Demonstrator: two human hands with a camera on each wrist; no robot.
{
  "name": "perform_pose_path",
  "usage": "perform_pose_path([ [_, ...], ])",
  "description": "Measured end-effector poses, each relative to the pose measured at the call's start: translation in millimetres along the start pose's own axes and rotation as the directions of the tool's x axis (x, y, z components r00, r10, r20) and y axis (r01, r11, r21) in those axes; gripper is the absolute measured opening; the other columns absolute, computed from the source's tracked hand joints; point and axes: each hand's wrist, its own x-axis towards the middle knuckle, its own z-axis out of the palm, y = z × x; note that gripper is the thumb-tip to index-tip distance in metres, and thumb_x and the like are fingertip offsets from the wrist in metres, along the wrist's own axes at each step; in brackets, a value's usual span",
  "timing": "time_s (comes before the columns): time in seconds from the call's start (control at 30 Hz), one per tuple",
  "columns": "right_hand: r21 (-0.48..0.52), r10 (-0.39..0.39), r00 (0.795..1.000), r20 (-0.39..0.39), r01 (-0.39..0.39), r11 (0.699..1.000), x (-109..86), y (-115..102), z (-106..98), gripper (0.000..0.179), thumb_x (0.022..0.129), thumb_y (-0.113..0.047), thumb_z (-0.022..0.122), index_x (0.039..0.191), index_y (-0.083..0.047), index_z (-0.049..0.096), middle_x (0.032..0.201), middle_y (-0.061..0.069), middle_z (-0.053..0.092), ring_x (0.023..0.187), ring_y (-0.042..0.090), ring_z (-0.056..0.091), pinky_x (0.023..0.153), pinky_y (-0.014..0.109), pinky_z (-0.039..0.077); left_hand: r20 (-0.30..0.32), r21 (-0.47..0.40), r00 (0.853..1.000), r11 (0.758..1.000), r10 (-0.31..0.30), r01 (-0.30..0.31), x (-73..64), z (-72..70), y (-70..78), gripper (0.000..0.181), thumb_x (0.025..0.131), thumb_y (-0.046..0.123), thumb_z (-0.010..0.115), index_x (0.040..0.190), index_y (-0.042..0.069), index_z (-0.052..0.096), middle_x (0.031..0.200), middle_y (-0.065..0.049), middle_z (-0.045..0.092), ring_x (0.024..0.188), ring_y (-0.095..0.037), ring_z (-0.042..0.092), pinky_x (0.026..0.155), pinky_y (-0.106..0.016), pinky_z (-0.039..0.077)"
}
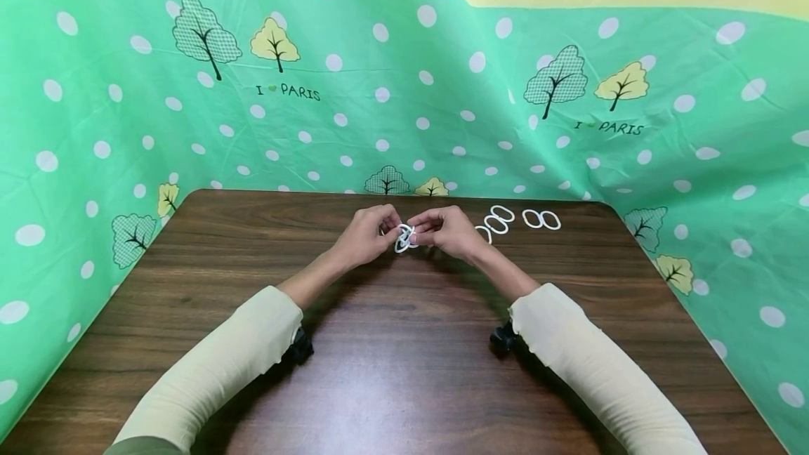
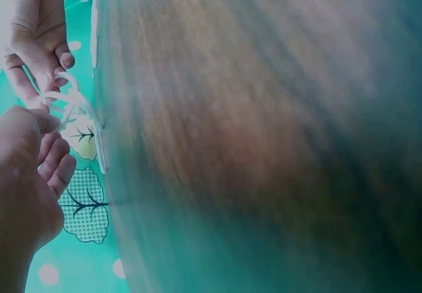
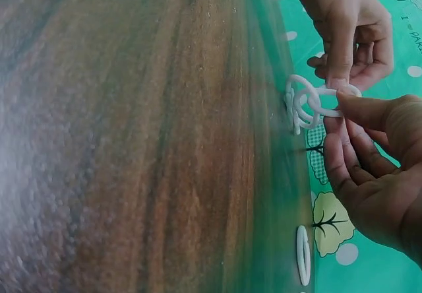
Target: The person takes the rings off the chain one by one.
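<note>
Above the far middle of the table, a small cluster of linked white oval rings (image 3: 304,78) hangs between my two hands. My left hand (image 1: 366,234) pinches one ring at its upper side, with thumb and fingertip close together. From the other side my right hand (image 1: 450,232) pinches a ring of the same cluster between thumb and finger. Their fingertips nearly meet in the right wrist view. Several linked rings dangle below the fingers. Overlap of the rings and fingers hides which exact ring each hand holds.
Beyond my right hand lie more white rings on the table: a pair (image 1: 524,217) touching side by side, and a row (image 1: 502,206) running partly behind the right wrist. The brown wooden table (image 1: 392,343) ends at a green dotted curtain (image 1: 354,104) close behind the hands.
</note>
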Motion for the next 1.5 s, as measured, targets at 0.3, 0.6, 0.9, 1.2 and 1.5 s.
perform_pose_path([
  [0.3, -0.063, -0.043, 0.998, -0.04, 0.041, 0.997, 1.8, 0.6, -0.6, 0.035, 0.093, -0.002, 0.091, 0.126, 0.004, 0.082, 0.105, 0.019, 0.085, 0.084, 0.007, 0.073, 0.075, 0.019, 0.06, 0.033, -0.07, 0.999, 0.998, 0.01, -0.008, 1.4, -2.1, -0.7, 0.011, 0.106, 0.017, 0.08, 0.106, 0.008, 0.076, 0.101, -0.008, 0.075, 0.094, -0.02, 0.068, 0.087, -0.039, 0.059],
  [0.6, 0.044, -0.034, 0.996, -0.078, 0.037, 0.998, 2.2, 0.4, 5.7, 0.03, 0.095, 0.0, 0.088, 0.125, 0.005, 0.082, 0.104, 0.019, 0.086, 0.082, 0.005, 0.075, 0.078, 0.024, 0.066, -0.034, -0.092, 0.999, 0.996, -0.011, 0.008, 0.9, -1.0, 3.7, 0.011, 0.104, 0.015, 0.083, 0.098, 0.007, 0.079, 0.091, -0.007, 0.081, 0.083, -0.015, 0.068, 0.079, -0.029, 0.054],
  [0.9, 0.089, -0.046, 0.991, -0.123, 0.057, 0.994, 0.8, -3.3, 7.8, 0.03, 0.092, 0.004, 0.089, 0.122, 0.006, 0.083, 0.1, 0.018, 0.087, 0.08, 0.002, 0.077, 0.075, 0.022, 0.065, -0.058, -0.076, 0.997, 0.996, -0.057, 0.052, -0.4, -0.2, 3.8, 0.013, 0.104, 0.017, 0.083, 0.094, 0.009, 0.079, 0.083, -0.004, 0.076, 0.075, -0.013, 0.062, 0.07, -0.027, 0.048],
  [1.2, -0.106, -0.14, 0.984, -0.113, 0.128, 0.986, -2.1, -0.9, 4.9, 0.032, 0.095, -0.013, 0.092, 0.125, -0.005, 0.085, 0.109, 0.014, 0.088, 0.093, 0.019, 0.082, 0.078, 0.019, 0.061, -0.068, -0.075, 0.996, 0.996, -0.056, 0.05, 1.9, -2.9, 3.3, 0.015, 0.104, 0.015, 0.083, 0.092, 0.008, 0.076, 0.082, -0.005, 0.076, 0.073, -0.012, 0.063, 0.068, -0.026, 0.05],
  [1.5, -0.149, -0.153, 0.979, -0.134, 0.133, 0.98, -3.2, 0.9, -1.7, 0.039, 0.093, -0.018, 0.095, 0.127, -0.004, 0.084, 0.11, 0.011, 0.088, 0.102, 0.025, 0.084, 0.086, 0.022, 0.06, -0.078, -0.097, 0.992, 0.991, -0.1, 0.093, 2.1, -5.2, -0.1, 0.013, 0.104, 0.015, 0.083, 0.095, 0.008, 0.077, 0.086, -0.007, 0.079, 0.076, -0.014, 0.066, 0.071, -0.027, 0.052],
])
